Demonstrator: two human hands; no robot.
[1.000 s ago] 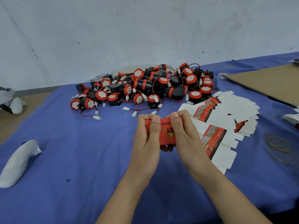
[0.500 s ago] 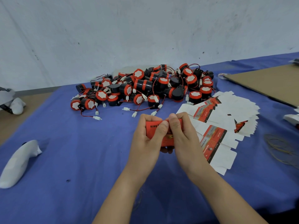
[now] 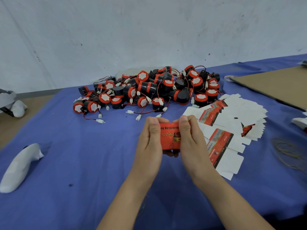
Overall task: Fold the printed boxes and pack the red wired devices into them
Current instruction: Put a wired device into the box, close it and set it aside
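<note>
Between both hands I hold a red printed box [image 3: 169,136] above the blue table, its printed face turned up toward me. My left hand [image 3: 149,143] grips its left end and my right hand [image 3: 192,141] grips its right end, fingers curled over the top edge. A heap of several red-and-black wired devices [image 3: 149,90] with white connectors lies behind the hands, near the wall. A fanned stack of flat printed boxes [image 3: 232,123] lies to the right of my right hand.
The blue cloth [image 3: 83,163] covers the table. A white padded object [image 3: 20,166] lies at the left. A brown cardboard sheet [image 3: 274,85] sits at the far right, with loose rubber bands [image 3: 289,153] in front of it.
The box has turned in my hands, so its wide printed face now shows. My hands have moved slightly apart along it.
</note>
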